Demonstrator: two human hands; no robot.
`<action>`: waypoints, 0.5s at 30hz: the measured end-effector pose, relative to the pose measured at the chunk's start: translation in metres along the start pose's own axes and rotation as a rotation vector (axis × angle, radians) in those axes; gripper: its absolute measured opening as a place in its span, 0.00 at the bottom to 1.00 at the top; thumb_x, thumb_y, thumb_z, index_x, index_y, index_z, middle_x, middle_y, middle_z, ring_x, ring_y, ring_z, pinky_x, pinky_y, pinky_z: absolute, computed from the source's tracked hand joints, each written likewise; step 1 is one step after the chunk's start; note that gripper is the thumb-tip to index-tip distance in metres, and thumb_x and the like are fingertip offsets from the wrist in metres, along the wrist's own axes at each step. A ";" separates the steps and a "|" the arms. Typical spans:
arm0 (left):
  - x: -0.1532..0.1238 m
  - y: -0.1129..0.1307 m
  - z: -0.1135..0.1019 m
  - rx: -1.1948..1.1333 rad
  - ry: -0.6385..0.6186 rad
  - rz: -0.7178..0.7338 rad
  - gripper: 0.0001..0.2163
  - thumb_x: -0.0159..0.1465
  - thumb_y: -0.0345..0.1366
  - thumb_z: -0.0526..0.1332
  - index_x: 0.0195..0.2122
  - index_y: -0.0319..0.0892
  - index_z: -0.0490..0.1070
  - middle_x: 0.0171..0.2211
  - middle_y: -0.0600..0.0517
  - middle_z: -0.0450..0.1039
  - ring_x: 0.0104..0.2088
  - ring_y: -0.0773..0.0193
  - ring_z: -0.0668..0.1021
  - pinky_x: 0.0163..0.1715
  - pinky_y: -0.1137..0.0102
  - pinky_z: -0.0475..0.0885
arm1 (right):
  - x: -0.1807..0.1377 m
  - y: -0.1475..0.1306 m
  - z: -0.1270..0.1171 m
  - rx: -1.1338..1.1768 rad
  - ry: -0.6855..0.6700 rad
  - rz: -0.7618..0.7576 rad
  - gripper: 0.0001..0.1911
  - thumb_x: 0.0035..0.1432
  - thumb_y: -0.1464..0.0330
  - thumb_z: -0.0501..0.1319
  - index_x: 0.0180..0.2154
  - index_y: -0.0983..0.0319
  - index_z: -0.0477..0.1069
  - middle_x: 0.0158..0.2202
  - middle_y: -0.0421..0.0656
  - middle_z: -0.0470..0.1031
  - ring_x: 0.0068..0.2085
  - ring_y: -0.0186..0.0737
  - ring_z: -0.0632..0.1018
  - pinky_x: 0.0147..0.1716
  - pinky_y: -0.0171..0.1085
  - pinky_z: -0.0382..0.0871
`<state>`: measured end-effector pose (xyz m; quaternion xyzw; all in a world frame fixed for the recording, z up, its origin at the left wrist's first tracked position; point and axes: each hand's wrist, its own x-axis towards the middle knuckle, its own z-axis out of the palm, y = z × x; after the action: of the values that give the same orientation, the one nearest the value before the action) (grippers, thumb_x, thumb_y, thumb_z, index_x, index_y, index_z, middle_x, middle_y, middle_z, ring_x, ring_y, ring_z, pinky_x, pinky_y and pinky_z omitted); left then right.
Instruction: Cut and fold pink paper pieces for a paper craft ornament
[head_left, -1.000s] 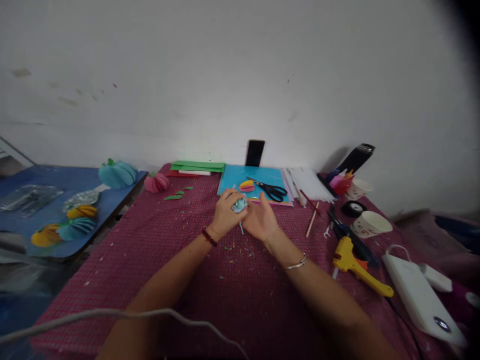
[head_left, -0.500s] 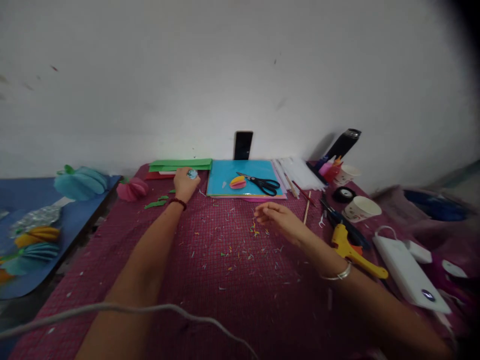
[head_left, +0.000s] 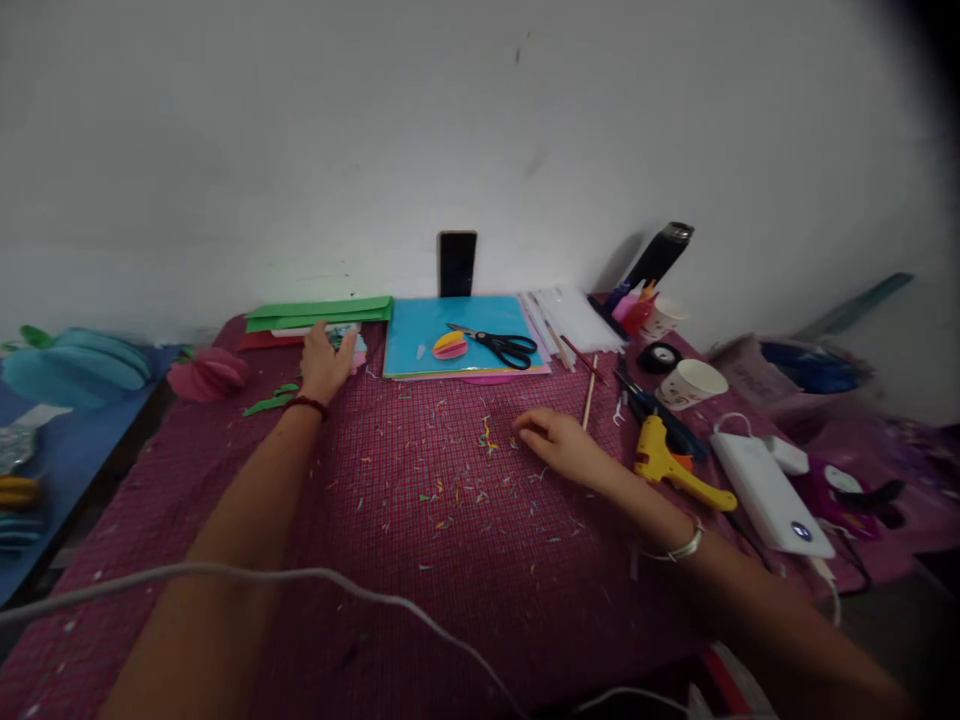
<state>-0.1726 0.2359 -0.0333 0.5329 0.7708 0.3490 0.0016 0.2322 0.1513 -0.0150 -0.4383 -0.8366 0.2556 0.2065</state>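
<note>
At the back left, my left hand (head_left: 327,366) reaches beside a small pile of light blue and pink paper pieces (head_left: 355,344), thumb and fingers apart. The fingertips touch or hover over the pile; I cannot tell which. Low over the cloth, my right hand (head_left: 561,444) has loosely bent fingers with a gap at the thumb and nothing visible in it. Yellow and green paper scraps (head_left: 489,440) lie left of its fingertips. A small yellow-and-pink folded paper shape (head_left: 450,346) and black-handled scissors (head_left: 504,347) rest on a blue sheet (head_left: 409,325).
Green paper (head_left: 319,313) lies along the wall at left, near a pink paper pumpkin (head_left: 208,376). A phone (head_left: 457,263) leans on the wall. At right are a yellow glue gun (head_left: 671,468), a paper cup (head_left: 691,384) and a white power bank (head_left: 772,495). A white cable (head_left: 322,574) crosses in front.
The view has shifted, so things appear further left. My left hand has gone from closed near a light blue piece to fingers apart at the pile. My right hand stays low over the cloth.
</note>
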 end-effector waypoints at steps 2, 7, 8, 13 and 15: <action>0.004 -0.002 -0.002 -0.036 0.031 0.001 0.29 0.67 0.45 0.52 0.63 0.28 0.54 0.59 0.29 0.62 0.60 0.45 0.68 0.56 0.55 0.64 | 0.009 -0.002 0.001 -0.054 0.005 -0.016 0.12 0.62 0.72 0.54 0.43 0.62 0.74 0.42 0.47 0.77 0.45 0.43 0.77 0.49 0.43 0.69; 0.011 0.001 -0.018 -0.077 0.069 0.079 0.28 0.68 0.43 0.53 0.61 0.25 0.56 0.59 0.30 0.62 0.61 0.45 0.66 0.59 0.55 0.61 | 0.031 -0.018 0.011 -0.187 -0.123 -0.141 0.16 0.61 0.73 0.58 0.51 0.63 0.72 0.52 0.50 0.73 0.54 0.45 0.72 0.57 0.43 0.62; 0.010 0.003 -0.022 -0.076 0.076 0.099 0.27 0.68 0.42 0.53 0.61 0.24 0.56 0.59 0.30 0.62 0.61 0.45 0.65 0.59 0.54 0.60 | 0.032 -0.023 0.014 -0.210 -0.157 -0.166 0.15 0.61 0.73 0.58 0.50 0.64 0.72 0.52 0.50 0.73 0.54 0.45 0.72 0.57 0.43 0.62; -0.026 0.021 -0.048 -0.055 0.047 0.261 0.26 0.66 0.42 0.55 0.59 0.27 0.59 0.56 0.32 0.64 0.59 0.45 0.67 0.58 0.51 0.62 | 0.030 -0.037 0.029 -0.296 -0.253 -0.208 0.09 0.63 0.76 0.55 0.40 0.65 0.74 0.43 0.50 0.74 0.45 0.42 0.74 0.49 0.39 0.64; -0.063 0.028 -0.057 -0.043 -0.051 0.392 0.20 0.67 0.41 0.53 0.54 0.32 0.65 0.52 0.37 0.69 0.56 0.47 0.69 0.57 0.53 0.63 | 0.027 -0.039 0.032 -0.314 -0.261 -0.197 0.11 0.63 0.77 0.53 0.37 0.64 0.73 0.40 0.48 0.73 0.41 0.40 0.74 0.44 0.37 0.64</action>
<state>-0.1435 0.1588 0.0019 0.6814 0.6444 0.3453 -0.0356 0.1757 0.1474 -0.0131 -0.3444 -0.9245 0.1554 0.0496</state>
